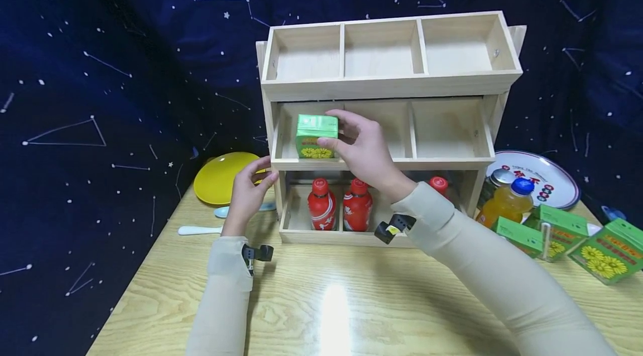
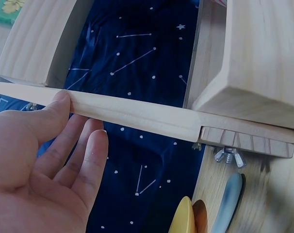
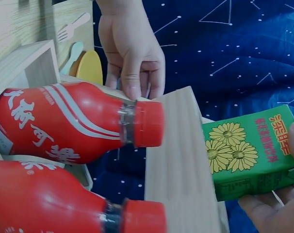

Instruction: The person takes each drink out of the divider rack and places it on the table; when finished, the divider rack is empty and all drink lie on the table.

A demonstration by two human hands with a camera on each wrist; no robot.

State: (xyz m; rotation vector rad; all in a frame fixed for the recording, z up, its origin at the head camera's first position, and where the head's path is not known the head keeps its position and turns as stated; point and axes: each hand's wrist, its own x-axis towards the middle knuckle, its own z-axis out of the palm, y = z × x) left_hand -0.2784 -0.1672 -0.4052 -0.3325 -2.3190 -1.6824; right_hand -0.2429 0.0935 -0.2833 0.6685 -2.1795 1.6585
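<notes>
My right hand (image 1: 369, 149) grips a green drink carton (image 1: 316, 147) with yellow flowers, thumb on one side and fingers on the other. The carton stands upright in the left compartment of the middle tier of a wooden shelf (image 1: 392, 85); the right wrist view shows its lower end behind the tier's front board (image 3: 178, 160). At the shelf's left side, my left hand (image 1: 248, 191) holds the wooden side post (image 2: 137, 114), thumb on its near face and fingers behind. Below the carton, two red bottles (image 1: 321, 205) (image 1: 358, 206) stand in the bottom tier.
Another red-capped bottle (image 1: 438, 184) is partly hidden by my right arm. Several green cartons (image 1: 605, 250), an orange drink bottle (image 1: 507, 202), a jar and a white plate (image 1: 540, 174) sit at the right. A yellow plate (image 1: 221, 177), blue spoon (image 1: 221, 212) and white-handled utensil (image 1: 198, 230) lie left.
</notes>
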